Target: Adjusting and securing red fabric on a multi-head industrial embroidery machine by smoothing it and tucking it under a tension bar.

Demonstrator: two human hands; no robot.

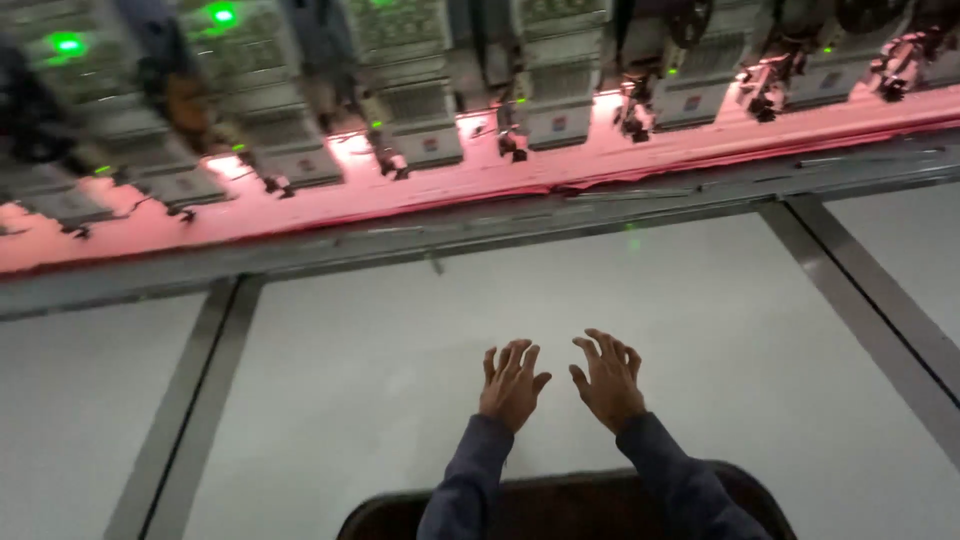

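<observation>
Hovering side by side over the pale grey table panel (400, 380), beyond a dark rounded seat back (560, 500): left hand (512, 385) and right hand (607, 380), both spread, grasping nothing. Possibly risking a snag if sliding forward into the pink fabric (400, 190) lying under the embroidery machine heads (560, 110). Showing no containers anywhere.

My sleeves (470, 480) and the dark chair back (560, 505) run off the bottom edge; the machine heads (400, 90) above are blurred and cropped.
</observation>
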